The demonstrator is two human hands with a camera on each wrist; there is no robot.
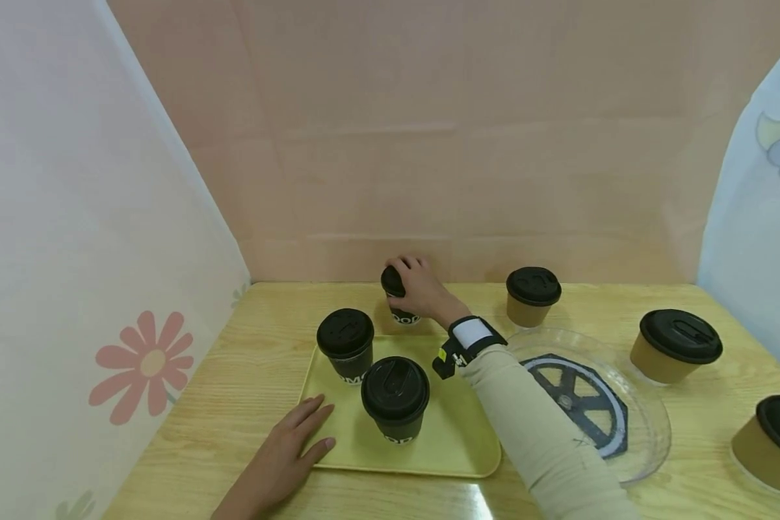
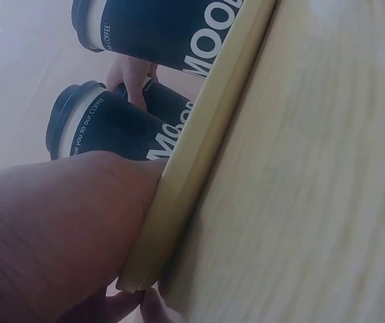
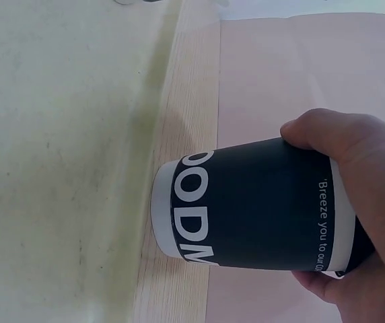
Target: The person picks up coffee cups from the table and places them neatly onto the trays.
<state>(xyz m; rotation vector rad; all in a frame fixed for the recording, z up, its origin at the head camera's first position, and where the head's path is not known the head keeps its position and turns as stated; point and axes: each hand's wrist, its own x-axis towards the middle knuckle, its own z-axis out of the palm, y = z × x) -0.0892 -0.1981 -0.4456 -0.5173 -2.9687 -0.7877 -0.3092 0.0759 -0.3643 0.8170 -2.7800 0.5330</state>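
My right hand (image 1: 420, 290) grips a black paper coffee cup (image 3: 260, 205) near its lid, thumb and fingers on opposite sides. That cup is upright just behind the back edge of the yellow tray (image 1: 458, 433). At the tray's front left corner rests my left hand (image 1: 287, 451), its fingers loosely extended over the rim; the thumb lies against the rim in the left wrist view. Two more black lidded cups stand on the tray: one at the back left (image 1: 346, 345), the other nearer the middle (image 1: 396, 399). White lettering shows on all three.
Right of the tray lies a clear round plastic dish (image 1: 653, 433) with a dark wheel-like pattern. Brown cups with black lids stand around it: at the back (image 1: 526, 312), at the right (image 1: 666, 361) and at the right edge (image 1: 770, 451). A papered wall (image 1: 468, 144) closes the table's back.
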